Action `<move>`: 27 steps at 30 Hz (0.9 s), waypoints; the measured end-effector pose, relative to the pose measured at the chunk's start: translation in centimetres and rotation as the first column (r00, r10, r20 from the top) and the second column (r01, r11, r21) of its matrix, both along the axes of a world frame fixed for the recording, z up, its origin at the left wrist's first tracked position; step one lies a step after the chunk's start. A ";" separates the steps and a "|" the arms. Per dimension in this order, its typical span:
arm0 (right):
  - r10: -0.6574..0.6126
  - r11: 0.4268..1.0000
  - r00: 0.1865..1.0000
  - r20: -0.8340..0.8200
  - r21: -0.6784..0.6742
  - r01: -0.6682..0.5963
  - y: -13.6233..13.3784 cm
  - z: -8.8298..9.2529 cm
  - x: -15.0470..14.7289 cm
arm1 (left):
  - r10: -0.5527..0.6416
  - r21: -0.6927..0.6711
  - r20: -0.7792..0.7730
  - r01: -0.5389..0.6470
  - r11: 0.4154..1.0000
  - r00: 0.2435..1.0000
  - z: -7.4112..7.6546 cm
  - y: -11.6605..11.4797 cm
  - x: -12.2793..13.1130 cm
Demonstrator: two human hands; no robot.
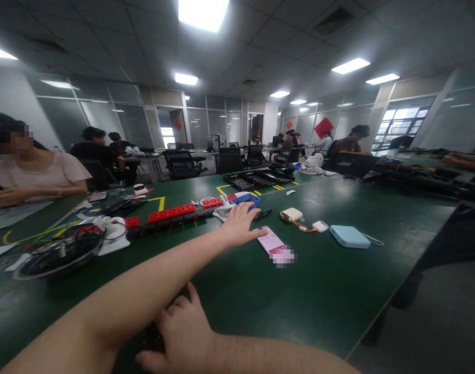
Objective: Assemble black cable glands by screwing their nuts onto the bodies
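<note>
My left hand [241,224] is stretched across the green table [300,296], its fingers spread at the near side of a small blue basket [248,199]. Its thumb lies over the top end of a pink-screened phone [272,241]; whether it touches cannot be made out. A black pen-like object [263,214] is beside the fingers. Close to my body, my right hand [187,328] is under the left forearm, index finger extended and thumb apart. Below its palm is something dark [152,337], mostly hidden.
Red power strips [172,213] and a metal bowl of black cables [62,252] are on the left. A cream case [291,214], a white earbud case [320,226] and a light-blue box [350,237] are right. Black trays [256,179] lie farther back. A person [38,171] sits at left.
</note>
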State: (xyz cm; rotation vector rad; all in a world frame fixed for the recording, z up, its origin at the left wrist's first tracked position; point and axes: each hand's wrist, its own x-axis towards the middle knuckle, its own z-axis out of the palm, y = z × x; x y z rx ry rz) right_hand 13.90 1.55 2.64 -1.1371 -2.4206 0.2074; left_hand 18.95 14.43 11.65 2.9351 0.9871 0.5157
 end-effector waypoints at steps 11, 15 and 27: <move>-0.076 0.994 0.995 -0.067 0.070 0.080 -0.7 0.0 -0.3 | 0.457 -0.340 0.316 -0.350 0.873 0.832 -7.0 -9.9 -19.4; -0.049 0.998 0.997 -0.065 0.044 0.052 -0.9 -0.1 -0.5 | 0.500 -0.462 0.273 -0.343 0.818 0.822 -11.9 -11.9 -22.4; -0.058 0.998 0.996 -0.071 0.007 0.059 -1.2 0.1 -0.6 | 0.444 -0.496 0.157 -0.319 0.808 0.882 -10.1 -13.6 -22.2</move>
